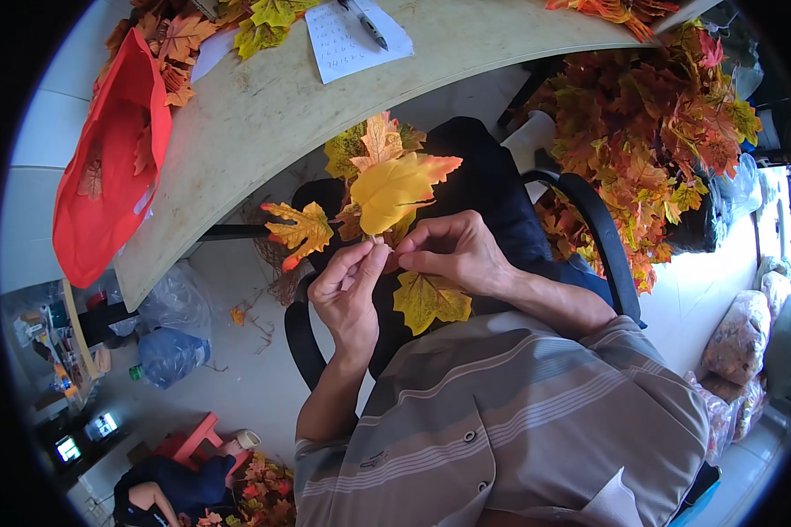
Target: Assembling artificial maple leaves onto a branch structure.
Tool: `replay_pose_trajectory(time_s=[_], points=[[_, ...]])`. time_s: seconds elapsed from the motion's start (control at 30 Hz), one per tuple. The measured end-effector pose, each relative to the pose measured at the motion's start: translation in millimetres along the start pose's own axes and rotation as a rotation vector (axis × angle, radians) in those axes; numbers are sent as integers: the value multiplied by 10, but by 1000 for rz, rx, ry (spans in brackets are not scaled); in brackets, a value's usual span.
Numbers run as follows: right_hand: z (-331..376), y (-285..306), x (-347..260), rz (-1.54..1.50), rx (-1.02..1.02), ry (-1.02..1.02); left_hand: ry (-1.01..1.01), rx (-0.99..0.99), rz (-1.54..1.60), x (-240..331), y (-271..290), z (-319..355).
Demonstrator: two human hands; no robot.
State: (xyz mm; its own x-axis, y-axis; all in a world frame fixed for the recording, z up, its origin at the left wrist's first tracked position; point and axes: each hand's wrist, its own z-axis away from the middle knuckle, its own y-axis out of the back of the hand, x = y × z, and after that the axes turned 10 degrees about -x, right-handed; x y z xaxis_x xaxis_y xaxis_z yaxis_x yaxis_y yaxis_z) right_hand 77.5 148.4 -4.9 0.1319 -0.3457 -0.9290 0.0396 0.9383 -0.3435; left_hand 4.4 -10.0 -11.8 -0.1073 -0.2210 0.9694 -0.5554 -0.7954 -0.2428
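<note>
Above my lap is a bunch of artificial autumn leaves, with a large yellow leaf (394, 191) in front and orange and green ones behind it. My left hand (347, 299) is closed, pinching the bunch's stem between thumb and fingertips. Right beside it, my right hand (468, 255) has thumb and fingers pressed together close to the stem; what they pinch is too small to make out. An orange-yellow leaf (301, 230) sticks out to the left of the bunch. Below my right hand shows a yellow-green leaf (432, 303).
A pale table (237, 132) curves across ahead, bearing a paper (347, 53) with a pen (366, 28). At its left end hangs a red cloth bag (114, 176). A black chair armrest (602, 237) stands before a large leaf heap (650, 132). Another person (180, 483) is at lower left.
</note>
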Motion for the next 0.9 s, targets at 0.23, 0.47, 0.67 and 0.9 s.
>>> replay_pose_trajectory(time_s=[0.23,0.47,0.67,0.9], points=[[0,-7,21,-27,10,-8,3,-7,-19,7,1,6],[-10,-6,13,-96,18,-10,20,-6,11,0,10,12],[-8,-4,5,-75,24,-21,9,-1,-14,5,-7,7],[-5,-3,-10,-74,31,-36,-15,-9,-39,7,-20,4]])
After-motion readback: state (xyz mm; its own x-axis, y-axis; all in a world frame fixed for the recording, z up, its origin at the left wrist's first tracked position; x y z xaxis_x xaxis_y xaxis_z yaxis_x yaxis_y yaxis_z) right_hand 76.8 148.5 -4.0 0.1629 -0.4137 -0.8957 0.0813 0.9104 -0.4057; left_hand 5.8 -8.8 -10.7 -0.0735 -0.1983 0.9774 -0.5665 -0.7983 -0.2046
